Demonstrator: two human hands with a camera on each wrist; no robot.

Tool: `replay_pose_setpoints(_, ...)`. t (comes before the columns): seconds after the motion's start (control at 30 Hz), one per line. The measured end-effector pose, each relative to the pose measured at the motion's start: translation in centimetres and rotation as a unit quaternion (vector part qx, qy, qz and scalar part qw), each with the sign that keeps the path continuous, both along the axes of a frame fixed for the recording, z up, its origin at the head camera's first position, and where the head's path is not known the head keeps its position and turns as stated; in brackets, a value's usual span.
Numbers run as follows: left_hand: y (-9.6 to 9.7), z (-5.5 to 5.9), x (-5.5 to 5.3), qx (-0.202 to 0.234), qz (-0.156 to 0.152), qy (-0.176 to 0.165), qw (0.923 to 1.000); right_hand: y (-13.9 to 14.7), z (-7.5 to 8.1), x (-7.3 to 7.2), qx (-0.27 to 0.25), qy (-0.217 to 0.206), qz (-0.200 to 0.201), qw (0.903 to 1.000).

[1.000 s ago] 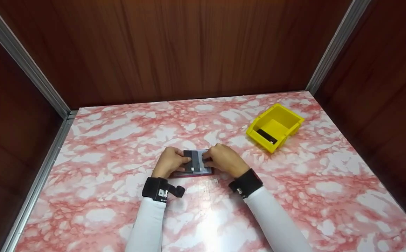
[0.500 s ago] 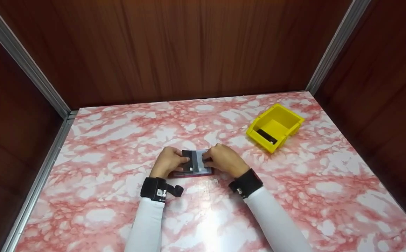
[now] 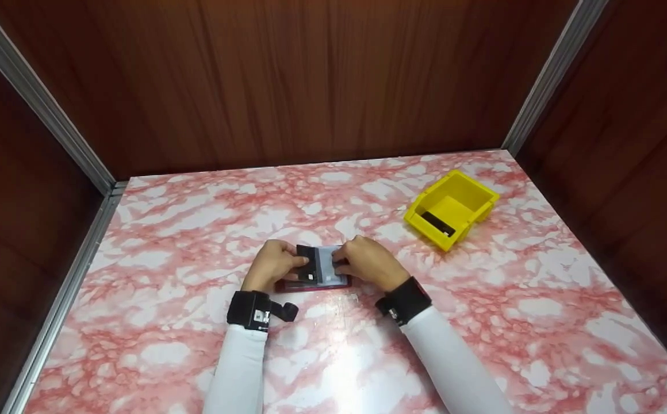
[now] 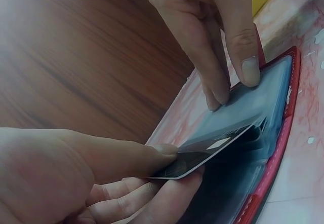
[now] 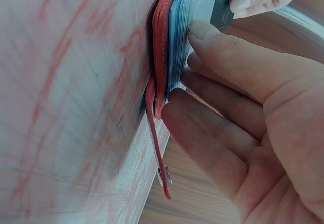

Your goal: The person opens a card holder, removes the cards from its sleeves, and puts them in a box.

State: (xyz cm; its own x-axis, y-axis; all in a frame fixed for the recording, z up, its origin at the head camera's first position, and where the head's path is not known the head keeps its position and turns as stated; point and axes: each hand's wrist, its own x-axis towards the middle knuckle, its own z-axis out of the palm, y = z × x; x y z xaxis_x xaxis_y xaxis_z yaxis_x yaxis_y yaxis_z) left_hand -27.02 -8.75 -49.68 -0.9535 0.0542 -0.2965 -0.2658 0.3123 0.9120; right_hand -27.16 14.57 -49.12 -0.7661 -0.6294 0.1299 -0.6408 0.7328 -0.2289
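A red card holder [image 3: 329, 267] with clear plastic sleeves lies spread on the table between both hands. My left hand [image 3: 270, 265] pinches a black card [image 4: 195, 158] between thumb and fingers. Tilted up, the card's right end overlaps the sleeve [image 4: 243, 107] in the left wrist view. My right hand [image 3: 371, 261] grips the holder's right side, thumb on the top sleeve and other fingers at the stacked edges. In the right wrist view, a red strap [image 5: 156, 143] with a metal snap hangs out beside those fingers.
A yellow bin [image 3: 454, 198] stands at the back right, with a black flat piece [image 3: 438, 224] bearing a small light mark inside its front. Dark wood-look panels [image 3: 310, 86] close off the back and sides of the red-and-white marbled table [image 3: 195, 230].
The left hand has moved slightly left with the black card, which has shifted left across the holder and shows more of the clear sleeve. The right hand has stayed in place.
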Motion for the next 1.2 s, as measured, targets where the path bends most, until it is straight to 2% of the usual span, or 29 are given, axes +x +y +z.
replay_pose_setpoints(0.43, -1.1, 0.2, -0.2, -0.002, -0.002, -0.004, 1.0000, 0.1, 0.1, 0.1, -0.004, -0.020, -0.012, 0.9997)
replay_pose_setpoints(0.67, -1.3, 0.6, -0.1, 0.025, 0.011, -0.005, 0.9996, 0.0, 0.2, 0.2, 0.001, -0.009, -0.007, 0.9999)
replay_pose_setpoints(0.93, -1.0, 0.9, -0.1, 0.047, 0.008, 0.009, 0.9988, 0.1, 0.1, 0.1, -0.003, -0.006, 0.003, 1.0000)
replay_pose_setpoints(1.2, -0.3, 0.7, -0.1, 0.034, -0.012, 0.038, 0.9986, 0.0, 0.1, 0.0, 0.005, -0.016, -0.003, 0.9999)
